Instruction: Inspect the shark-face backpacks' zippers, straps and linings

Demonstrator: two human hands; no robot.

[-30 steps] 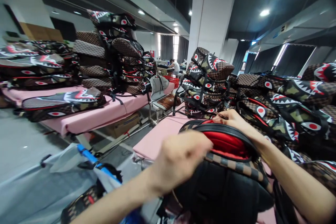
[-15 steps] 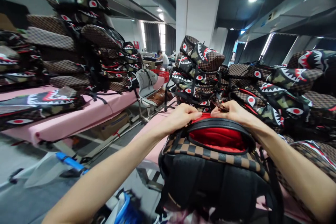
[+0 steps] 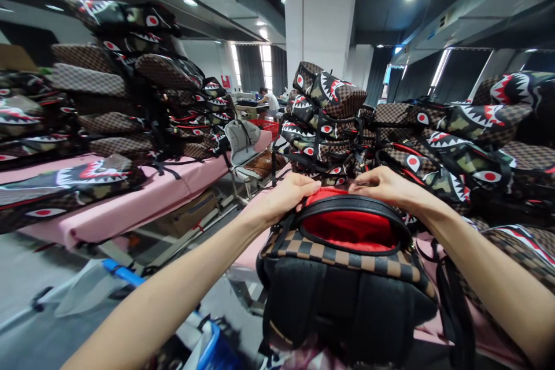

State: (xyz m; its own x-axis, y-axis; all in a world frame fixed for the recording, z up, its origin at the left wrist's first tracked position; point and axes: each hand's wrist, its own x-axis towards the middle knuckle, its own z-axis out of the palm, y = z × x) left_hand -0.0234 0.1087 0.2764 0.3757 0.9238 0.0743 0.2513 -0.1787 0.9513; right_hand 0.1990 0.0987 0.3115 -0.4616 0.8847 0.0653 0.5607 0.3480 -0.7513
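A checkered brown-and-black backpack [image 3: 347, 259] stands upright in front of me, its black padded back and straps turned toward me. Its top is unzipped, and red lining shows inside, with a black carry handle arching across the opening. At the left of the far rim, my left hand [image 3: 295, 195] is closed, thumb and fingers pinching the red-lined edge. My right hand [image 3: 388, 188] is at the right of the same rim, fingers bent and pressed on the edge behind the handle. Its fingertips are partly hidden by the bag.
Shark-face backpacks are piled beyond the bag [image 3: 327, 121], to the right [image 3: 472, 127] and on a pink-covered table [image 3: 186, 179] at left. A metal chair [image 3: 243, 147] stands between the tables. Blue-edged grey bins [image 3: 208, 341] sit low at left. A person [image 3: 271, 103] sits far back.
The backpack and both hands have shifted slightly left in view. A dark brown strip seen between my right fingers before no longer shows; that hand has lowered onto the rim.
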